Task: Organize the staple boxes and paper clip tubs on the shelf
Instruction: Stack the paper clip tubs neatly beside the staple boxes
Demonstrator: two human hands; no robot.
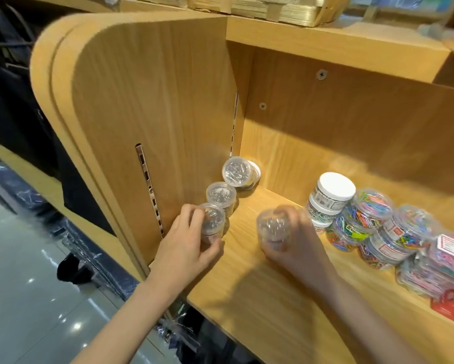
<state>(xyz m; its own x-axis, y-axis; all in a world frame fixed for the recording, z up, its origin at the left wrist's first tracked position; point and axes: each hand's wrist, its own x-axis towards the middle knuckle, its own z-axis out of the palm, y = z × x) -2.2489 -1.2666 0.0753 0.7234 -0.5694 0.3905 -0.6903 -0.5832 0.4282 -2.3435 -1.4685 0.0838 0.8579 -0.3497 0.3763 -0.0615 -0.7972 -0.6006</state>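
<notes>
we are lining up clear tubs of silver clips along the left wall of the shelf (260,298). our left hand (186,248) curls around the front tub (212,219), thumb low at its near side and fingers over the far edge, with the tub just in front of the second tub (221,193) and close to the side panel (152,101). our right hand (296,240) grips another clear tub (273,227) from behind, a little blurred, near the middle of the shelf and apart from the row. to do this well, we judge it best to seat the left tub flat and touching its neighbour first, then bring the right one in just beside it so the row runs straight. the third tub (237,171) at the back leans on its side against a white-lidded one, so it wants standing upright. the coloured clip tubs (372,206) at the right are stacked loosely; we keep our right forearm off them.
</notes>
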